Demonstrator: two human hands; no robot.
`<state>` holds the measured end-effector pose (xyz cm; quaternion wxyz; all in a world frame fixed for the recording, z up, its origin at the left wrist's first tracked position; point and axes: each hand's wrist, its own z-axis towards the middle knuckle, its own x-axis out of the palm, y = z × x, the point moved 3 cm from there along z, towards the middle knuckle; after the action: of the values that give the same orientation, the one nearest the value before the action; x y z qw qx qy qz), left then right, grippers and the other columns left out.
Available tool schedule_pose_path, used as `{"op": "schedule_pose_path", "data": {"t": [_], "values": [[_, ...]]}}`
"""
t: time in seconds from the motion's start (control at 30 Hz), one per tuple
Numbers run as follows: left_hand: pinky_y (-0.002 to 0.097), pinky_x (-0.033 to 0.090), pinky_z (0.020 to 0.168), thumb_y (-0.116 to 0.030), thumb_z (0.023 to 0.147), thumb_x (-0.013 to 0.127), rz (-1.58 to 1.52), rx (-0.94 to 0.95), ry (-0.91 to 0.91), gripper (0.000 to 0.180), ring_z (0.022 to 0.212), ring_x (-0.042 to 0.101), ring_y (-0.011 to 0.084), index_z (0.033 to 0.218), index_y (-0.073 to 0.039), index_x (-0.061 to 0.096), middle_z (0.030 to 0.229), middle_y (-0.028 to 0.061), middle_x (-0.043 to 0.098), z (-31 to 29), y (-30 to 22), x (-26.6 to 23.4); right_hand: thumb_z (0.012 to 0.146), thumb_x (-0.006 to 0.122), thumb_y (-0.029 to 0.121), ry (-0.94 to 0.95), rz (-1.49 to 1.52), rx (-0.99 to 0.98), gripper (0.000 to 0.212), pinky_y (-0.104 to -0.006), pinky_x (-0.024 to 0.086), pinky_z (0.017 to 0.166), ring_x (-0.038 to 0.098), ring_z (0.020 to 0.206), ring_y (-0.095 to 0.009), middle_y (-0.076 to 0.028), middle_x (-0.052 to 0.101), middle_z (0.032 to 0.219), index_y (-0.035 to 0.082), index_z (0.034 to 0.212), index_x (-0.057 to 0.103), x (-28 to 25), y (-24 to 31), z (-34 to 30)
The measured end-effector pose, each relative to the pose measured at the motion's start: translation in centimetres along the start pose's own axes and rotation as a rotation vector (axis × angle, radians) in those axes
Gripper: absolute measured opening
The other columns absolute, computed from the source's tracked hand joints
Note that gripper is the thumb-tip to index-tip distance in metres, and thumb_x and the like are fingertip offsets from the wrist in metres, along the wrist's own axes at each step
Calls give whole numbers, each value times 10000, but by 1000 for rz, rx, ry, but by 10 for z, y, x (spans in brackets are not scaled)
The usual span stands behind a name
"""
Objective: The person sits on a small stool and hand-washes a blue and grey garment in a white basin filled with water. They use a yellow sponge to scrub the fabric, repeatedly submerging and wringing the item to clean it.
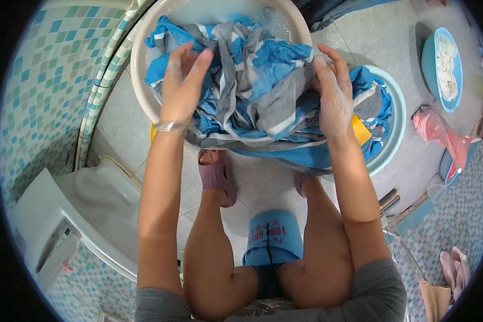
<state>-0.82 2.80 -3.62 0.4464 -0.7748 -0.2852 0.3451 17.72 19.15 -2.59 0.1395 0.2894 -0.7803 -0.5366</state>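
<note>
A heap of wet blue, grey and white striped cloth (273,102) fills the near part of a pale pink basin (138,80) and hangs over its near rim. My left hand (182,88) is over the heap's left side, fingers and thumb apart, with nothing in it. At the heap's right edge is my right hand (335,96), its fingers spread and wet, close to or touching the cloth. Cloudy, sudsy water (214,11) shows behind the heap. More of the striped cloth lies in a light blue basin (397,121) on the right, beside a yellow piece (361,130).
Between my legs is a blue bucket-like seat (273,236). A blue basin with white cloth (446,67) stands at far right, near a pink bag-like thing (440,131). A white toilet-like fixture (102,204) and mosaic-patterned wall (59,64) are at left.
</note>
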Motion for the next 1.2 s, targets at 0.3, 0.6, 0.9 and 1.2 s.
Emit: {"op": "schedule_pose_path", "data": {"t": [0.3, 0.6, 0.9, 1.2], "values": [[323, 364, 979, -61, 695, 687, 129, 83, 176, 741, 1134, 478, 272, 1323, 81, 320, 1235, 186, 477, -53, 37, 36, 745, 635, 150, 233, -748, -379, 514, -347, 468, 870, 580, 987, -334, -195, 585, 1054, 72, 1233, 493, 34, -4, -23], [340, 451, 871, -18, 709, 626, -138, 381, 147, 602, 1017, 555, 245, 1276, 0, 424, 1138, 135, 547, -94, -48, 61, 902, 522, 255, 143, 715, 382, 296, -257, 466, 743, 552, 838, -131, -54, 572, 981, 68, 1131, 526, 23, -39, 2], [362, 471, 777, -244, 843, 603, -53, 158, 124, 363, 898, 592, 248, 1094, 10, 535, 1055, 127, 587, 4, -64, 88, 896, 509, 408, 332, 433, 105, 470, -341, 422, 900, 559, 1008, -221, -126, 572, 1112, 31, 1177, 514, 18, -1, 6], [373, 327, 1028, -285, 762, 699, 372, 578, 352, 705, 1245, 411, 300, 1348, -81, 366, 1339, 155, 437, -6, -18, 51, 806, 636, 443, 164, -236, 235, 544, -313, 466, 819, 625, 873, -239, -152, 653, 929, -54, 1024, 596, -50, -17, 13]]}}
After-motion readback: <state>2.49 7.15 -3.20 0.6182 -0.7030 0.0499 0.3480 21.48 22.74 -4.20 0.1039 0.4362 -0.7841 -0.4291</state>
